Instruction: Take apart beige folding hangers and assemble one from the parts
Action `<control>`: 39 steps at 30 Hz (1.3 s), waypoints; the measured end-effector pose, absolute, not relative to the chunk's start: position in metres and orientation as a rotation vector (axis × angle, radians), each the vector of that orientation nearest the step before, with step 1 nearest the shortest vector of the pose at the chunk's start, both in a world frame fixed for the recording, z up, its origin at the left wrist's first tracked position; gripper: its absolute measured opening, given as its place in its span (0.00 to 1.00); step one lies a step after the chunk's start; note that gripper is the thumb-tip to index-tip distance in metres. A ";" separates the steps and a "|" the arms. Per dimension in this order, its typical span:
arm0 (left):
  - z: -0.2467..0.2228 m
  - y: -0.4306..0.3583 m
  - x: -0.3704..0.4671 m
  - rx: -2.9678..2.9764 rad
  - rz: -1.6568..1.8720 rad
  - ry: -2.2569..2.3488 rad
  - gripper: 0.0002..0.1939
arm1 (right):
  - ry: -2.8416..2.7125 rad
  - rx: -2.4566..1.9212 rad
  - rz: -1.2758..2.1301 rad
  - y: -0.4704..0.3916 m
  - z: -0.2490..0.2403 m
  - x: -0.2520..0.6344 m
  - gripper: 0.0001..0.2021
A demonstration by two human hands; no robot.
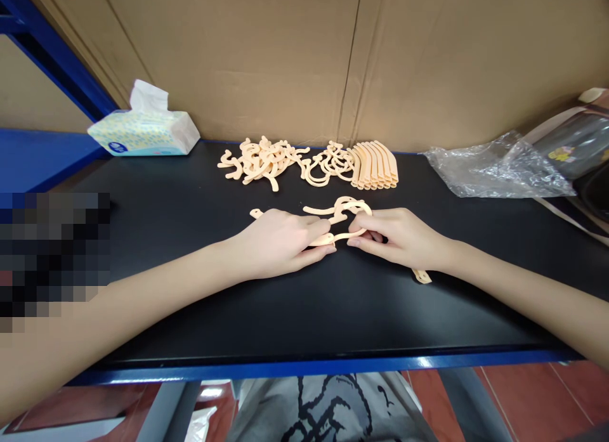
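Note:
My left hand [285, 239] is closed around a cream plastic hanger arm [322, 240], whose holed end sticks out past the fingertips. My right hand [397, 236] pinches a curved cream hanger hook [367, 208]. The hook's lower end meets or nearly touches the arm's end; I cannot tell whether they are joined. Just behind the hands, more curved hanger parts [318, 210] lie on the black tabletop. The tip of another cream part [421, 276] shows from under my right wrist, mostly hidden.
At the back are a jumbled pile of hanger parts [266, 163], loose hooks [316, 179] and a neat stack of hanger arms [375, 166]. A tissue pack [147, 134] stands back left. Clear plastic bag [499, 166] and strap lie right. Blue edge [304, 369] borders the front.

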State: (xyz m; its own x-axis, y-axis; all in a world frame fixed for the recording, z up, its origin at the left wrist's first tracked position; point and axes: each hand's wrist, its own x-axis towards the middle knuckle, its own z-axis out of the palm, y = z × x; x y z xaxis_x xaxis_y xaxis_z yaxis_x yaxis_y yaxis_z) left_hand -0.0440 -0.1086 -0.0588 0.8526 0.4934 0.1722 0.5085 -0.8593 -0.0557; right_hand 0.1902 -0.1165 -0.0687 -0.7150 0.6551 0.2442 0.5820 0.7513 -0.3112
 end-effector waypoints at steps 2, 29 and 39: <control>-0.059 -0.109 -0.044 -2.923 -0.227 -0.796 0.14 | -2.612 -0.954 0.303 -0.117 -0.068 0.190 0.10; -0.057 -0.109 -0.043 -2.929 -0.214 -0.817 0.14 | -2.623 -0.977 0.318 -0.117 -0.067 0.190 0.10; -0.057 -0.110 -0.043 -2.933 -0.205 -0.823 0.14 | -2.617 -0.975 0.322 -0.116 -0.068 0.190 0.10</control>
